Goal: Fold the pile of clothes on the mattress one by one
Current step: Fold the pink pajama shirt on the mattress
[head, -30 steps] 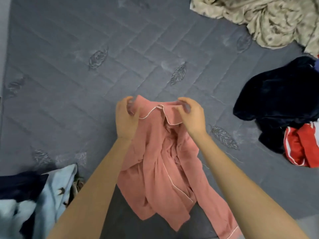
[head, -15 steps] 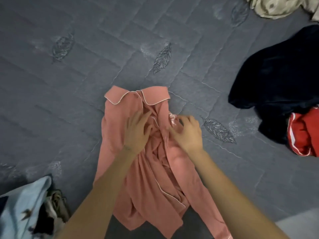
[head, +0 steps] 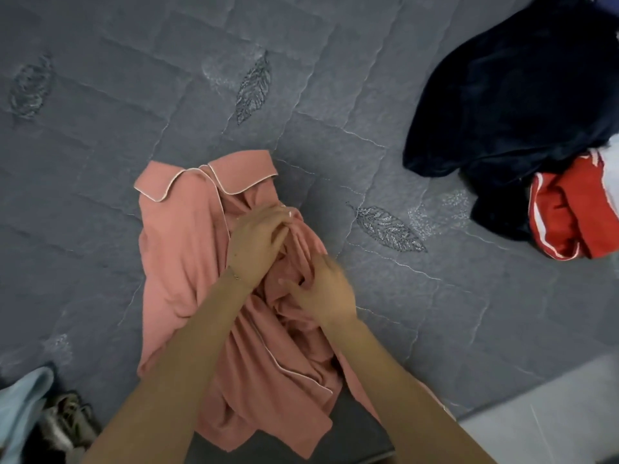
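Gripping the bunched middle of the pink shirt (head: pixel 181 249), we have our left hand (head: pixel 259 242) curled on a fold below the collar and our right hand (head: pixel 323 291) pinching creases just beside it. Our forearms hide part of the shirt, which lies mid-frame on the mattress (head: pixel 100 112). The navy garment (head: pixel 519 95) and red garment (head: pixel 566 212) are cut off at the right edge, with open quilting at upper left.

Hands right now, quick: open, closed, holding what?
Left hand: closed, fingers curled over a bunched fold of the pink shirt.
Right hand: closed, pinching the pink shirt's crumpled fabric nearer the person.
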